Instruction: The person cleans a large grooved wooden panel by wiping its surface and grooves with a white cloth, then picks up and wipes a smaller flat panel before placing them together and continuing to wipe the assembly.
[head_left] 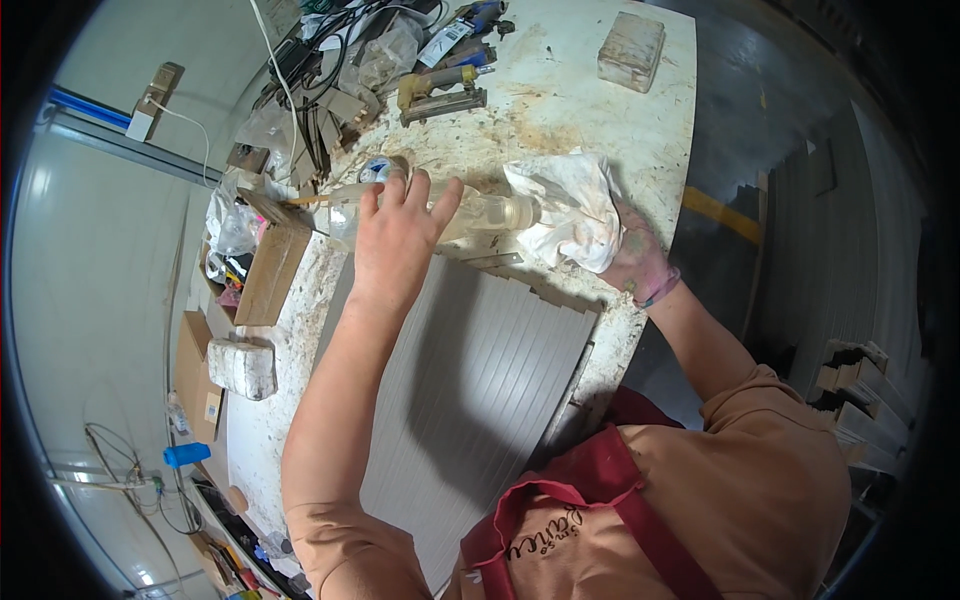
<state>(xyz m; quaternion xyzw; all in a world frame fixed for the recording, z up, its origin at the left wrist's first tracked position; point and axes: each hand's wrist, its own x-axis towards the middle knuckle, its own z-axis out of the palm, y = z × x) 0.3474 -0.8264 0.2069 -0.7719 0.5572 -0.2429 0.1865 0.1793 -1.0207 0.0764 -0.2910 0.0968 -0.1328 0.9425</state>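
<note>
My left hand (395,235) is closed over a clear plastic bottle (487,212), which lies tipped on its side above the workbench. Pale liquid shows inside, and the bottle's neck points right, its mouth against a crumpled white cloth (565,205). The cloth is bunched in my right hand (643,255), which wears a thin stained glove; its fingers are mostly hidden behind the folds. Directly below both hands lies a row of long grey strips (490,350) set side by side, with my arm's shadow across them.
A yellow-and-black nail gun (443,93) lies beyond the bottle, near tangled cables and tools. One worn block (631,52) sits at the far right, another whitish block (242,369) at left. An open cardboard box (273,272) holds odds and ends. The bench (672,130) ends at right.
</note>
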